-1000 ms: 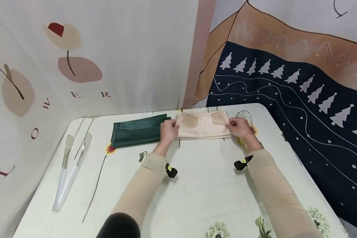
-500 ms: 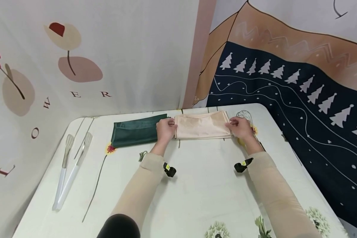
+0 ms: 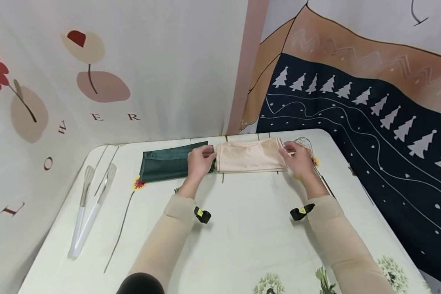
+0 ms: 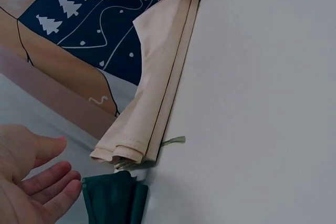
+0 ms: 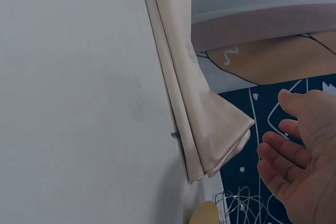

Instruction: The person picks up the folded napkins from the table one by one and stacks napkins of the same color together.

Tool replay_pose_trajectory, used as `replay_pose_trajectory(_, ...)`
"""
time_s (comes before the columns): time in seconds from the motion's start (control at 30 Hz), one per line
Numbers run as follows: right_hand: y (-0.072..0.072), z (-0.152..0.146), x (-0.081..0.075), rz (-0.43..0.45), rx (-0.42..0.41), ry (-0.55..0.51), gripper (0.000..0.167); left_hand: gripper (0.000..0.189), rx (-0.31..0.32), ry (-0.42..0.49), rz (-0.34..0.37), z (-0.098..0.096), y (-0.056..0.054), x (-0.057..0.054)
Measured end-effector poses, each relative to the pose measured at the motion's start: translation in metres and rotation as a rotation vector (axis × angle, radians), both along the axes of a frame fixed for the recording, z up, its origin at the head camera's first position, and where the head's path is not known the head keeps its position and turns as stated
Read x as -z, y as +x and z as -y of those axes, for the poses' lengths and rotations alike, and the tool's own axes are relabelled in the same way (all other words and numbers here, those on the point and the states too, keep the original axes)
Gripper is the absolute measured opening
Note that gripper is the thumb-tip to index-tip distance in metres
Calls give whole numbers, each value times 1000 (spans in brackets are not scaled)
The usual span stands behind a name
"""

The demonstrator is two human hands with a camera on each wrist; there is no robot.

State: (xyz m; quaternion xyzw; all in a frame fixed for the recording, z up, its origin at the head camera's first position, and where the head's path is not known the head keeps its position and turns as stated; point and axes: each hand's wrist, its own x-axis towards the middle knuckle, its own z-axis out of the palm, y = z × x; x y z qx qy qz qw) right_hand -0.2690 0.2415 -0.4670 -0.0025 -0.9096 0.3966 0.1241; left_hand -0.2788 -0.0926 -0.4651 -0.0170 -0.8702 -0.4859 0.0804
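A folded cream satin cloth (image 3: 251, 156) lies flat near the table's far edge. Just left of it is a folded dark green cloth (image 3: 165, 163), its right end partly behind my left hand (image 3: 200, 162). That hand is off the cream cloth, fingers loosely bent with nothing between them; the left wrist view shows its palm beside the end of the green cloth (image 4: 113, 198). My right hand (image 3: 297, 158) hovers at the cream cloth's right end. In the right wrist view a gap shows between the relaxed fingers (image 5: 283, 153) and the cloth's corner (image 5: 231, 129).
A wire whisk (image 3: 304, 143) lies behind my right hand, and a yellowish rounded piece (image 5: 206, 214) shows near it. White-handled tongs (image 3: 86, 228) lie on the left of the table. Printed curtains (image 3: 169, 73) rise behind the far edge.
Both hands have let go of the cream cloth's ends. The left hand has drawn away leftward over the green cloth; the right has lifted slightly off. The cream cloth stays in place.
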Motion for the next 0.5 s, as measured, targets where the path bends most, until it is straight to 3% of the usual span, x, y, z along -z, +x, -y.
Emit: replay_pose_trajectory(0.5, 29, 19, -1, -114, -92, -2, 41, 31, 78, -181, -54, 41, 40, 9)
